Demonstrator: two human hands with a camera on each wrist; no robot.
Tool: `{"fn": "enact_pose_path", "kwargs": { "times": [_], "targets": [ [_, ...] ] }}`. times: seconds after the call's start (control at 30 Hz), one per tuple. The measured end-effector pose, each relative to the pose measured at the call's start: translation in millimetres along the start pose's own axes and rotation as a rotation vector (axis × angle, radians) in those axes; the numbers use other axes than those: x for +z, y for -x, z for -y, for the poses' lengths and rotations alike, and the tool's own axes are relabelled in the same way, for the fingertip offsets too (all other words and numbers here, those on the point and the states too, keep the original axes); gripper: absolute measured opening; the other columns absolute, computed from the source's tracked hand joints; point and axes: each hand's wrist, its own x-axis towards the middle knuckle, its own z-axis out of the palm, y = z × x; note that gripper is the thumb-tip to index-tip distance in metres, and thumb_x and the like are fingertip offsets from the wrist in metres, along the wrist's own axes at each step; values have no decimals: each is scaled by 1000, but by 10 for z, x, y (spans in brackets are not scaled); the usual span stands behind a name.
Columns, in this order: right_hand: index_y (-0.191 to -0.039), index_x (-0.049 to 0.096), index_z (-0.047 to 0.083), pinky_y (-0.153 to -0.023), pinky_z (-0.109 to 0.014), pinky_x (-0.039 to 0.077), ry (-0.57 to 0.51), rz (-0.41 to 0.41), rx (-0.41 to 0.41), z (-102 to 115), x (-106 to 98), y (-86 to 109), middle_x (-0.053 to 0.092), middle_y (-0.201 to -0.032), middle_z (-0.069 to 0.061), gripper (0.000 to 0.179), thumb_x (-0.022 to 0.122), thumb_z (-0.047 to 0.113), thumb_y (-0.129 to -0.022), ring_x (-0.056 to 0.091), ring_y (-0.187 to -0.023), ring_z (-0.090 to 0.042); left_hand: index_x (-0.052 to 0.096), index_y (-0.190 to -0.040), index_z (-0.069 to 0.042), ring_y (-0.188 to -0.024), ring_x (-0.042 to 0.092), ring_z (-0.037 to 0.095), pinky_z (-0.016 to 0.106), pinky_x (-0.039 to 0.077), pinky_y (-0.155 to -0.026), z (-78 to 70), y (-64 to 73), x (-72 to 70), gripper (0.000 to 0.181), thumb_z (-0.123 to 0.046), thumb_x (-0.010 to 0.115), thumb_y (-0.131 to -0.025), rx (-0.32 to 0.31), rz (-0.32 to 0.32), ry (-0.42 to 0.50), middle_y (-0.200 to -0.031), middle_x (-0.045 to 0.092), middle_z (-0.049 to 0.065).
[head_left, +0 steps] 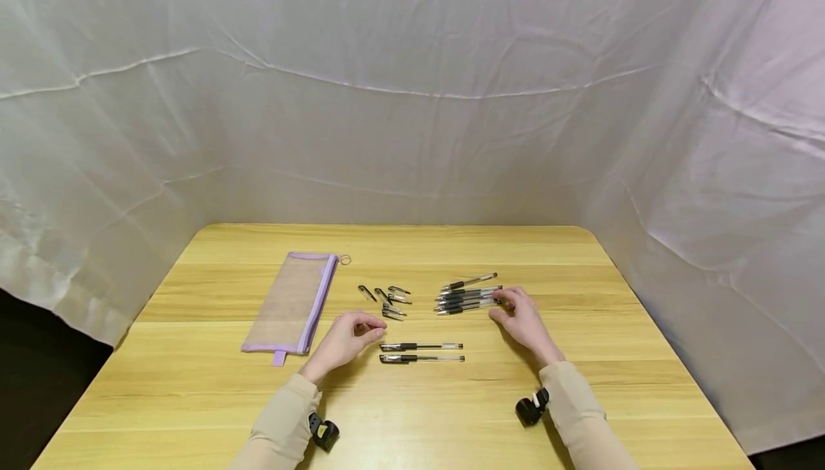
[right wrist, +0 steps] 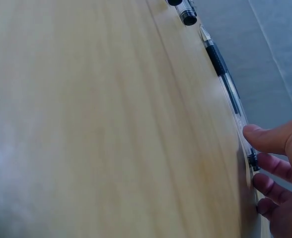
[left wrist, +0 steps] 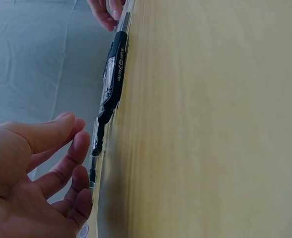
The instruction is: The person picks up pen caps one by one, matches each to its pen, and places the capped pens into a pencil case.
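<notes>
Two capped gel pens (head_left: 422, 359) lie side by side near the middle of the table, black caps pointing left. My left hand (head_left: 348, 341) hovers just left of those caps, fingers loosely bent and holding nothing. In the left wrist view its fingertips are close beside a row of black clip caps. Several uncapped gel pens (head_left: 465, 299) lie bunched at right, tips to the left. My right hand (head_left: 523, 321) reaches their tail ends. In the right wrist view, thumb and fingers stand apart around the tail of the nearest uncapped pen (right wrist: 229, 91), which lies flat.
Several loose pen caps (head_left: 398, 299) lie between the hands, farther back. A mesh zip pouch (head_left: 290, 305) with purple edging lies at left. Pale cloth (head_left: 412, 147) hangs behind the table (head_left: 412, 413) and along its sides. Each wrist carries a small black camera (head_left: 531, 409).
</notes>
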Motion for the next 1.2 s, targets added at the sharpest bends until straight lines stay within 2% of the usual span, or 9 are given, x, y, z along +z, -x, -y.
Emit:
{"fn": "enact_pose_path", "kwargs": {
  "times": [0.13,0.4,0.67,0.97,1.2],
  "targets": [
    [-123,67,-1,-88,-42,46,13,2,-2,-3,4,-10,62,-119,-18,35,73,8,-90,57,-99,-29,76,-106,-3,-86,63,14,21,50,-77,13,-7,1,17,-14,71,-93,11,6,0,-103,76,11],
    [-117,70,-1,-83,-37,48,0,-16,1,-20,5,11,66,-109,-18,29,73,3,-88,59,-93,-25,76,-106,-5,-93,66,17,24,52,-84,12,-8,28,17,-13,71,-93,-16,8,3,-106,76,10],
    [-101,74,2,-69,-22,47,-15,-13,-9,7,-7,28,70,-98,-15,16,75,2,-86,58,-80,-16,76,-107,-5,-93,66,18,25,53,-84,17,4,22,17,-13,71,-93,-14,0,-7,-106,77,10],
    [-96,76,6,-67,-24,45,16,38,-24,1,-22,13,72,-94,-11,9,74,2,-87,55,-76,-14,75,-107,-4,-94,67,19,28,54,-84,32,2,12,18,-14,70,-94,6,4,-3,-107,76,12],
    [-93,75,7,-70,-26,46,27,65,-44,-14,-15,10,72,-95,-10,7,72,2,-89,56,-78,-14,75,-108,-5,-93,67,18,28,55,-84,28,12,15,18,-14,70,-93,-9,0,-4,-107,76,11]
  ]
}}
